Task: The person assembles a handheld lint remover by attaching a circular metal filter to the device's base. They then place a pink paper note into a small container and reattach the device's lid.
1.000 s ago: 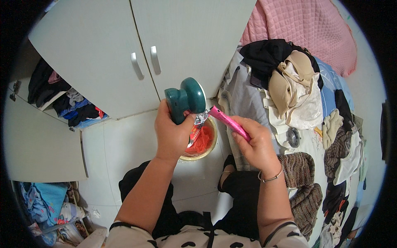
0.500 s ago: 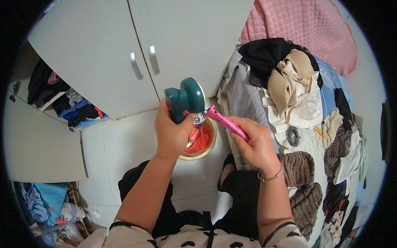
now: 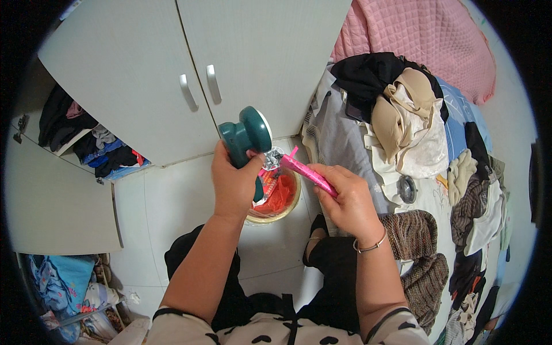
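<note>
Clock centred between the hands. Left hand [image 3: 233, 184] wraps a green two-lobed device [image 3: 244, 138] at 11 o'clock; clear silvery piece [image 3: 272, 160] at its thumb. Right hand [image 3: 351, 201] pinches a pink tool [image 3: 310, 176], tip toward 10, by the clear piece; contact cannot be told. Below, at 6: round bin [image 3: 286, 215], red plastic [image 3: 282, 197] inside. At 2: piled clothes [image 3: 408, 123] on the bed [image 3: 434, 201]. Between 9 and 10: open cabinet [image 3: 75, 140], dark and blue clothes [image 3: 106, 152] inside.

Green device [image 3: 255, 129]: I see it tilted in the left hand [image 3: 232, 184]
Pink tool [image 3: 309, 175]: slim, slanting, in the right hand [image 3: 348, 198]
</note>
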### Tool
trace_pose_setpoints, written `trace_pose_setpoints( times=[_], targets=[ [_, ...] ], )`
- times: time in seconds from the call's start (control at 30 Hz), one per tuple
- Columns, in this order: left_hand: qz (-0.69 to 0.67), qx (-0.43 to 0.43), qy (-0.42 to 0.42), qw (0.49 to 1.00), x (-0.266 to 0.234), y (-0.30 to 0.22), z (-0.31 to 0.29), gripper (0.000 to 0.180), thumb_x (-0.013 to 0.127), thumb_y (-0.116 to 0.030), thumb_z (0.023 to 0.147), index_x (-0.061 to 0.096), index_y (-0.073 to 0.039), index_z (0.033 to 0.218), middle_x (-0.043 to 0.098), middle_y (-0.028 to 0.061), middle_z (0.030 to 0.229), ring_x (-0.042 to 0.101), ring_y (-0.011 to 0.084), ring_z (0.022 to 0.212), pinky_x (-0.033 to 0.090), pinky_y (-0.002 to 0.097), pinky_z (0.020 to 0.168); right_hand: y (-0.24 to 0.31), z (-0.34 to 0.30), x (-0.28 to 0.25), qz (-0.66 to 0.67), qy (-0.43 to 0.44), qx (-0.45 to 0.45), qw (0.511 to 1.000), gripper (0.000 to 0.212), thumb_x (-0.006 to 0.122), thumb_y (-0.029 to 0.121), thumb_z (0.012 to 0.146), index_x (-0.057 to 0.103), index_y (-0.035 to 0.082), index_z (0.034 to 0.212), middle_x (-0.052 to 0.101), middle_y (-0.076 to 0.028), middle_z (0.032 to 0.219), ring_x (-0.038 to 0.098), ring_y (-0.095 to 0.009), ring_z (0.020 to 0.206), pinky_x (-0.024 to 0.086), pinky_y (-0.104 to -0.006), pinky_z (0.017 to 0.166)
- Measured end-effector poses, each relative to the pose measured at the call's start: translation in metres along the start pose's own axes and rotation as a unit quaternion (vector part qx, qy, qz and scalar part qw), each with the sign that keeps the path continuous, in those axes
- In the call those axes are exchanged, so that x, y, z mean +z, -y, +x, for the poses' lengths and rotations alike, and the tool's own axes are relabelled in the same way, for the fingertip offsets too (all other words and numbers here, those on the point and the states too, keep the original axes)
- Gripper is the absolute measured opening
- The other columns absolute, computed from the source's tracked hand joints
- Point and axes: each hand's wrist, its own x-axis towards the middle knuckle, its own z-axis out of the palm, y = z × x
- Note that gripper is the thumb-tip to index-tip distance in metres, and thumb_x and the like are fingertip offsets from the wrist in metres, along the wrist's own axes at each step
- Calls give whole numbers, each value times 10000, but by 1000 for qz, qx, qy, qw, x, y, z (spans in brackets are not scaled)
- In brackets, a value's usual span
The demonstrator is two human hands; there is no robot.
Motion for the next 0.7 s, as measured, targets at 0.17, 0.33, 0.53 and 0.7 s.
trace_pose_setpoints(
  times=[0.17,0.33,0.53,0.7],
  targets=[
    [-56,-23,-4,998,3,-6,-1,270,669,68,759,547,-48,971,549,-15,817,541,78,727,472,228,702,-2,1,1,5,-30,-12,999,325,624,4,790,626,32,1114,634,-159,883,622,-310,783,492,-338,707],
    [-72,-38,-10,997,3,-6,-2,266,664,70,760,534,-48,959,546,-12,816,541,85,735,472,244,709,0,-1,18,-10,-61,1,998,330,624,8,788,625,37,1117,631,-157,898,626,-312,794,497,-343,715],
    [-99,-55,-22,993,2,-5,0,261,659,69,766,523,-53,954,543,-10,822,543,92,752,466,253,727,0,0,15,4,-59,3,998,358,629,6,781,615,42,1136,628,-140,903,622,-274,776,492,-319,703],
    [-121,-54,-30,991,2,-2,2,258,664,78,761,529,-54,936,562,15,825,580,130,735,492,266,684,-2,0,20,20,-95,3,995,357,631,-9,774,621,39,1127,628,-133,901,619,-263,777,489,-307,703]
  ],
)
